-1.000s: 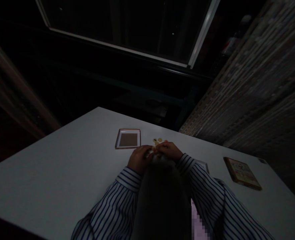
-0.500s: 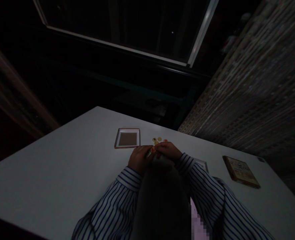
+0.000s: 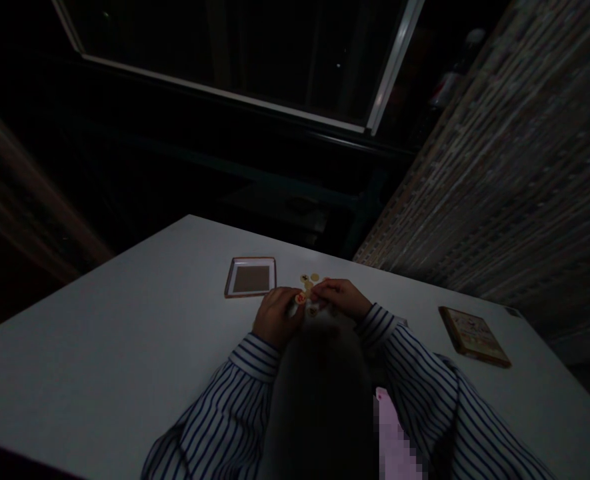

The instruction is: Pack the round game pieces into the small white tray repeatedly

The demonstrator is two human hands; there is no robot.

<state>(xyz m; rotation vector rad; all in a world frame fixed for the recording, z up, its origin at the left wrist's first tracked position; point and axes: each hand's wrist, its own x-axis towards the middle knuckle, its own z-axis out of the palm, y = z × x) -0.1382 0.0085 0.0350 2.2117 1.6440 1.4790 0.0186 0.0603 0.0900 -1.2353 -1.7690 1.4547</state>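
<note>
My left hand (image 3: 278, 316) pinches a round disc with a red mark (image 3: 301, 299) between thumb and fingers. Close on its right, my right hand (image 3: 343, 298) has its fingertips drawn together beside the pale discs; whatever they hold is too small to make out. Several pale round discs lie on the white table around the fingertips, among them one with a dark mark (image 3: 305, 278) and a plain one (image 3: 315, 277). Another dark-marked disc (image 3: 313, 311) shows just below, between the hands.
An open shallow tray (image 3: 251, 279) with a brown rim lies left of the discs on the white table (image 3: 139, 320). A flat decorated box (image 3: 475, 337) lies at the right. Behind the right edge hangs a beaded curtain (image 3: 515, 173). A bottle (image 3: 447, 83) stands beyond.
My right hand has drawn slightly away from my left, which keeps the red-marked disc. A dark-marked disc now shows between them. The view has shifted a little.
</note>
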